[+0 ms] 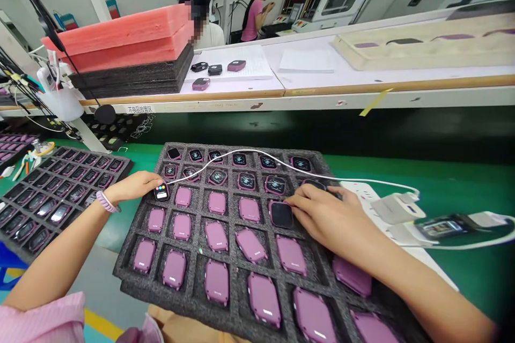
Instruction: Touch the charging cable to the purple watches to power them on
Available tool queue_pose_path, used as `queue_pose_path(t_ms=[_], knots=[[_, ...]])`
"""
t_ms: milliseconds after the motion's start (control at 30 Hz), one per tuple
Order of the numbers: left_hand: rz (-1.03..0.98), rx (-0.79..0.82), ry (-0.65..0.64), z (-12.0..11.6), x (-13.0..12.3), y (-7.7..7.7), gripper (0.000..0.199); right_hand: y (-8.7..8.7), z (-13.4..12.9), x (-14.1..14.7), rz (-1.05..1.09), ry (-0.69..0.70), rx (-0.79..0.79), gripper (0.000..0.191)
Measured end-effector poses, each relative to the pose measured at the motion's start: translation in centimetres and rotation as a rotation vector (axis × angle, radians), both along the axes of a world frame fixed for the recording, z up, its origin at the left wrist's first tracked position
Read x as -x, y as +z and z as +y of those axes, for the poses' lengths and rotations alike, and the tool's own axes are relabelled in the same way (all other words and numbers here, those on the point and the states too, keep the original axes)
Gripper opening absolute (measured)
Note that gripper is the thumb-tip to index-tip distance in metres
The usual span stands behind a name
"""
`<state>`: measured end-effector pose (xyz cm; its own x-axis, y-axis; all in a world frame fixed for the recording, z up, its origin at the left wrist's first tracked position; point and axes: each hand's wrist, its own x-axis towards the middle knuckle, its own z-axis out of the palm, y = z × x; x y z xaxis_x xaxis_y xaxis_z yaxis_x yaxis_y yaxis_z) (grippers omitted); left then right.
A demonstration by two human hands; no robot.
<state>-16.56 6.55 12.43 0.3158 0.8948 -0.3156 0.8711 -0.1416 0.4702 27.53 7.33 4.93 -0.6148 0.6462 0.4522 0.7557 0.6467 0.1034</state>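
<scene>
- Across the desk (382,166), a foam tray (193,278) sat part turned: the two back rows were screen-up, most faces lit, one back-left watch (174,154) dark.
- Over at the left edge, the left hand (140,183) had its fingers clamped on a small lit watch (161,193), right where the white cable (251,150) ended.
- And the right hand (325,214)! Its fingertips met the edge of a dark-screened watch (281,215) in the third row; whether they clamped it, I couldn't tell.
- Between those two, three pink backs faced up, screens hidden.
- Nearer the body, the visible watches all lay back-up, so by my reading the larger share remained unturned.
</scene>
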Motion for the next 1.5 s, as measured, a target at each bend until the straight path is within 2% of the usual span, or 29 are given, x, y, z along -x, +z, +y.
queue_pose_path(t_ms=[100,167,233,300,367,433,533,667,733,767,833,967,1033,1167,1267,1367,1500], knots=[[-0.077,0.062,0.045,0.2,0.1,0.3,0.059,-0.6,-0.1,0.2,0.056,0.031,-0.024,0.039],[-0.074,0.036,0.121,0.1,-0.1,0.7,0.051,-0.7,-0.4,0.2,0.097,0.026,-0.026,0.037],[0.016,-0.149,0.229,-0.2,-0.7,1.1,0.039,-0.8,-0.7,0.2,0.128,0.018,-0.018,0.036],[0.033,-0.337,0.251,-0.9,-1.9,1.2,0.029,-0.8,-0.9,0.3,0.143,0.014,-0.005,0.035],[-0.044,-0.365,0.13,-1.8,-3.4,0.8,0.021,-0.7,-1.0,0.3,0.152,0.002,0.014,0.034],[-0.012,-0.327,-0.027,-2.8,-5.1,0.2,0.013,-0.4,-1.1,0.4,0.154,-0.018,0.05,0.032],[0.265,-0.445,-0.156,-3.9,-7.1,-0.3,0.012,0.2,-1.3,0.4,0.137,-0.037,0.111,0.028],[0.515,-0.622,-0.313,-4.0,-8.9,0.0,0.015,0.8,-1.6,0.5,0.106,-0.072,0.156,0.026],[0.531,-0.594,-0.36,-3.4,-9.0,0.4,0.013,0.9,-1.7,0.6,0.105,-0.087,0.155,0.026],[0.502,-0.564,-0.344,-3.0,-8.8,0.5,0.013,0.9,-1.7,0.6,0.107,-0.092,0.151,0.026],[0.356,-0.467,-0.24,-2.0,-7.8,0.7,0.018,0.9,-1.8,0.6,0.106,-0.098,0.152,0.025],[-0.056,-0.191,0.051,-0.2,-5.3,0.8,0.049,0.8,-1.9,0.7,0.104,-0.121,0.165,0.024],[-0.136,-0.113,0.071,0.2,-4.7,0.7,0.058,0.8,-1.9,0.8,0.105,-0.127,0.156,0.025],[-0.084,-0.09,-0.015,0.1,-5.2,0.0,0.062,0.8,-2.0,0.7,0.091,-0.128,0.146,0.026],[-0.062,-0.126,0.025,-0.2,-5.6,-1.0,0.066,0.8,-2.1,0.7,0.075,-0.138,0.125,0.025],[-0.048,-0.214,0.077,-0.6,-5.6,-2.3,0.061,0.7,-2.1,0.9,0.056,-0.147,0.078,0.027],[-0.038,-0.279,0.076,-0.9,-5.7,-3.2,0.056,1.1,-2.4,1.2,0.024,-0.162,0.041,0.027]])
